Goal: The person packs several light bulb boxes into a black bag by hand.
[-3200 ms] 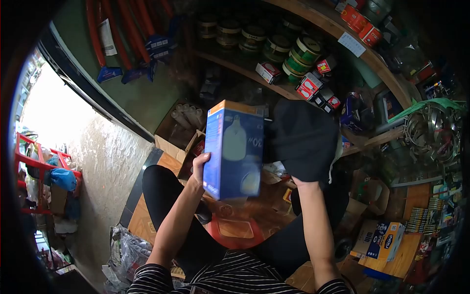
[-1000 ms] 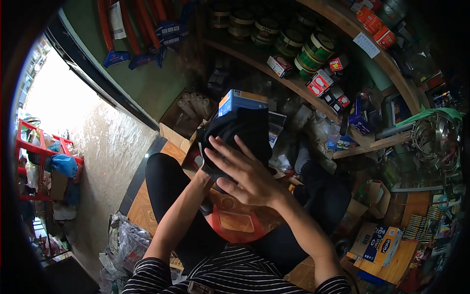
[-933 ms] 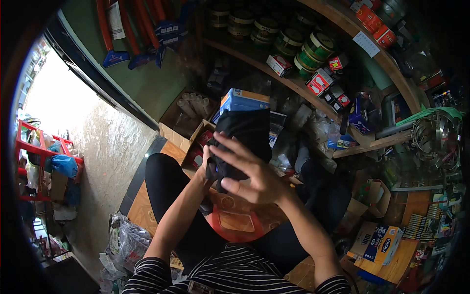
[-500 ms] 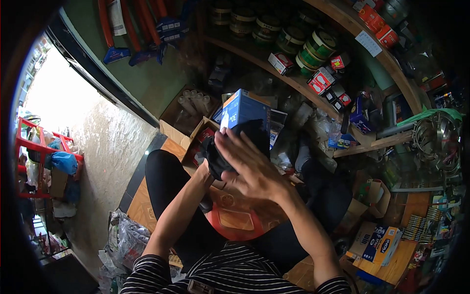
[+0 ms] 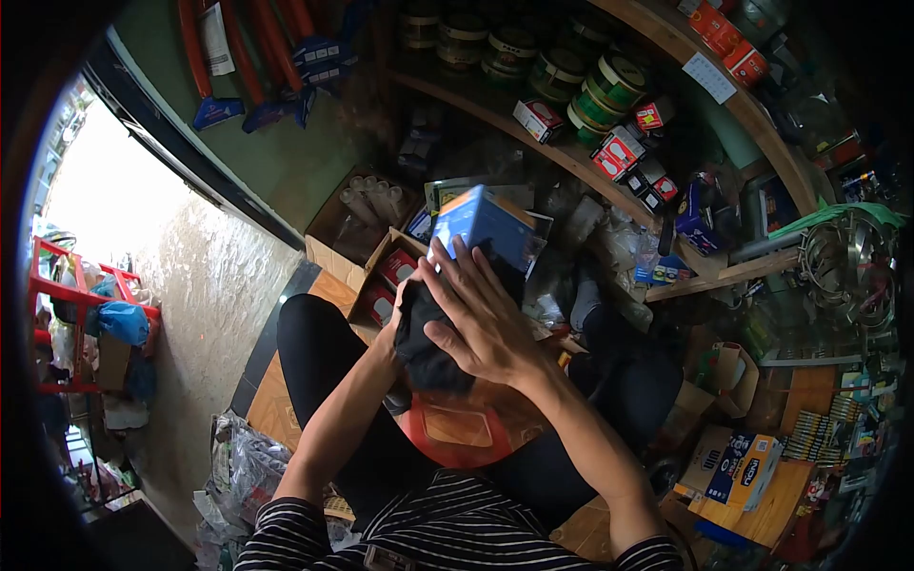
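Observation:
A blue box (image 5: pixel 486 226) with an orange top edge stands tilted in front of me, between my knees. Black cloth (image 5: pixel 433 352) hangs against its near side and covers part of it. My right hand (image 5: pixel 483 319) lies over the cloth with its fingers stretched out and apart, the fingertips near the box. On the left side of the cloth is my left hand (image 5: pixel 405 309); most of its fingers are hidden behind the cloth and my right hand, so its grip is unclear.
Open cartons (image 5: pixel 381 276) with red boxes stand left of the blue box. A red plastic stool (image 5: pixel 457 433) is between my legs. Shelves with cans (image 5: pixel 609 90) and bulb boxes (image 5: pixel 617 152) rise ahead. Right lies a battery box (image 5: pixel 743 468); at far left stands a red rack (image 5: pixel 86 305).
The blue box has tilted, and the black cloth now hangs lower and nearer to me. My right hand has shifted slightly left and its fingers point more upward.

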Motion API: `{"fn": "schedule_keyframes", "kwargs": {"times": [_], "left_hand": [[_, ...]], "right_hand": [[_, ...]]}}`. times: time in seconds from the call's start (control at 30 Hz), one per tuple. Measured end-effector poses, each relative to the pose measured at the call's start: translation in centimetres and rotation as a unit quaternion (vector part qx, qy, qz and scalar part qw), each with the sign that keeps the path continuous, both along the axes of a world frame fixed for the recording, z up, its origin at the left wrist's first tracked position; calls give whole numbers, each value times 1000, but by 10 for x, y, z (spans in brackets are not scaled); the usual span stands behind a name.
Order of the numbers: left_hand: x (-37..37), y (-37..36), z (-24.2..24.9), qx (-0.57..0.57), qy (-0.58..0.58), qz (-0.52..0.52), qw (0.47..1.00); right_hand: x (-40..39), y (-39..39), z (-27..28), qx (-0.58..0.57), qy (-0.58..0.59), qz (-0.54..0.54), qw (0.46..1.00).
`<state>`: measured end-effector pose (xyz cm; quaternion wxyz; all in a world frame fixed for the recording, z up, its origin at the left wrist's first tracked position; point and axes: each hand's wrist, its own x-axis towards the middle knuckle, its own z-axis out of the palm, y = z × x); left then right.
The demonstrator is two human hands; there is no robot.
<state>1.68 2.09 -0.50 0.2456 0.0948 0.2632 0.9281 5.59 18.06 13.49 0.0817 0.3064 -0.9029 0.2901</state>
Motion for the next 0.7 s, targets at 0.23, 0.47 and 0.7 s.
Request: {"fn": "schedule_keyframes", "kwargs": {"times": [0.23, 0.47, 0.7], "left_hand": [[3, -3, 30, 42, -250, -184, 950], [-8, -1, 27, 37, -219, -149, 963], [-9, -1, 47, -86, -223, -132, 962]], "right_hand": [[-44, 50, 17, -62, 106, -154, 981], [-27, 37, -26, -167, 127, -279, 937], [-12, 14, 0, -194, 5, -77, 978]]}}
